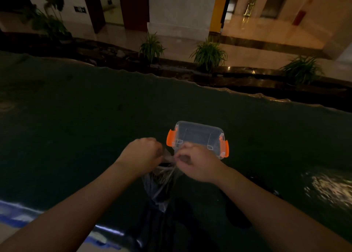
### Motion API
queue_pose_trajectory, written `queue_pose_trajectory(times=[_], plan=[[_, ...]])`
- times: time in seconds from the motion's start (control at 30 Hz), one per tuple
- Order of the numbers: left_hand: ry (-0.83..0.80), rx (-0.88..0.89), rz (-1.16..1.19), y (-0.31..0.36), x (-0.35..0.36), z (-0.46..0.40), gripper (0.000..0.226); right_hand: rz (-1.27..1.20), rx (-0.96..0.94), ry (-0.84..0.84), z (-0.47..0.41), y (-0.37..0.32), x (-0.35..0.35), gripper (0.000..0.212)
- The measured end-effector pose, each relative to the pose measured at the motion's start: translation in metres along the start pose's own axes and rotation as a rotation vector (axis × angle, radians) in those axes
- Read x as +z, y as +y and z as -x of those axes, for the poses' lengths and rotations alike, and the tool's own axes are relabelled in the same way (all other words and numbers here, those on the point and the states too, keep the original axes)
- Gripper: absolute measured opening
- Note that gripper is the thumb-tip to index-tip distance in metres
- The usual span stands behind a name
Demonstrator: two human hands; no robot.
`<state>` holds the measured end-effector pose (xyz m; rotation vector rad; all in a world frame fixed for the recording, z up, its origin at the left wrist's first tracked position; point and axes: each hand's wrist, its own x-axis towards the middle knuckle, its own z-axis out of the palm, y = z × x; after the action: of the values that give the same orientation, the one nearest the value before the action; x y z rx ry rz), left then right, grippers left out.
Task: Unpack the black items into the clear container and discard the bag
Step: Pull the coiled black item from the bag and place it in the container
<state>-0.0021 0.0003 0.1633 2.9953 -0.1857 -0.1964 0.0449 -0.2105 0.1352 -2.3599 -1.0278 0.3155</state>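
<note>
A clear plastic bag (161,185) hangs between my hands above the dark table, with dark items inside it that I cannot make out. My left hand (142,153) grips the bag's top on its left side. My right hand (198,163) pinches the top on the right, and the film is stretched tight between them. Just behind my right hand stands the clear container (198,135) with orange latches, without a lid and with nothing inside.
The dark table (76,128) has a wavy far edge. Beyond it stand several potted plants (208,54) along a dark ledge, then a lit tiled floor. A bright reflection (329,187) lies on the right. A blue-white strip (17,211) runs along the near left edge.
</note>
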Motion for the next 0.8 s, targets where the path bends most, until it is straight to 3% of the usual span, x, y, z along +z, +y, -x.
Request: queue_pose_trajectory(times=[0.1, 0.3, 0.43, 0.6, 0.8], plan=[[-0.002, -0.047, 0.003, 0.003, 0.001, -0.001, 0.024, 0.071, 0.067, -0.003, -0.01, -0.005, 0.004, 0.043], [-0.09, -0.107, -0.067, 0.004, -0.004, 0.006, 0.072, 0.182, 0.1, -0.053, -0.021, -0.01, 0.002, 0.008], [-0.138, -0.138, -0.122, 0.003, -0.006, 0.013, 0.106, 0.258, 0.019, -0.12, -0.019, -0.01, -0.001, 0.028], [-0.171, -0.177, -0.158, 0.002, -0.003, 0.022, 0.135, 0.379, 0.012, -0.178, -0.014, -0.009, -0.004, 0.028], [-0.198, -0.203, -0.204, 0.004, -0.007, 0.033, 0.157, 0.545, 0.087, -0.142, -0.013, -0.008, -0.006, 0.072]])
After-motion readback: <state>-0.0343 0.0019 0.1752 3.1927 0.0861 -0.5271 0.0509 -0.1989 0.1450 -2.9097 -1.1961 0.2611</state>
